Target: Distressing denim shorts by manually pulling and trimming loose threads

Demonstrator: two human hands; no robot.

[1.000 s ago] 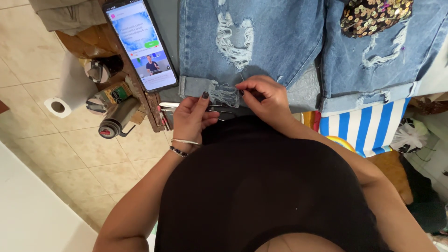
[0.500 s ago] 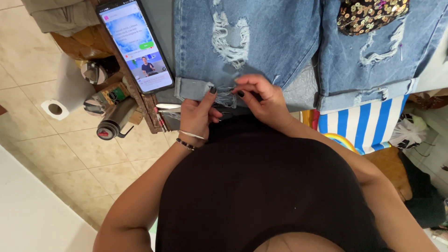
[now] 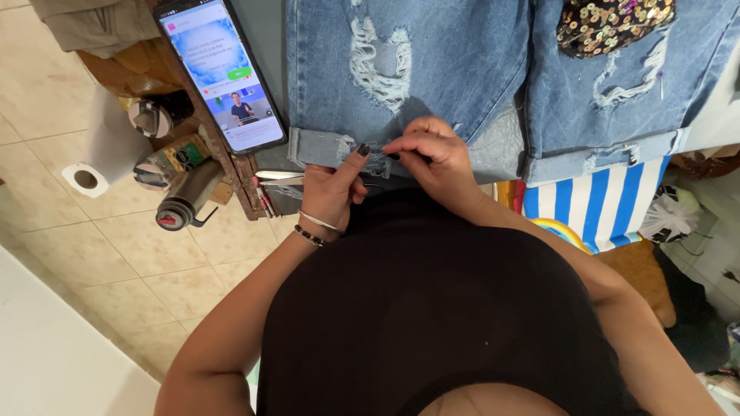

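A pair of ripped blue denim shorts (image 3: pixel 432 69) lies on a grey work surface, cuffs toward me. My left hand (image 3: pixel 333 191) pinches the frayed, folded cuff (image 3: pixel 320 146) of the left leg, thumb raised. My right hand (image 3: pixel 432 154) is closed on the same frayed spot from the right, fingertips pressed together on the threads; whether it holds a small tool is hidden. Scissors (image 3: pixel 279 177) lie just left of my left hand at the table edge.
A smartphone (image 3: pixel 223 73) with a lit screen lies left of the shorts. A sequined dark patch (image 3: pixel 613 23) sits on the right leg. Below the edge are a paper roll (image 3: pixel 100 150), cans and bottles (image 3: pixel 181 200), and blue-white striped fabric (image 3: pixel 597 204).
Both hands stay on the frayed cuff with only small finger shifts; my left thumb has lifted a little. The view has tilted slightly.
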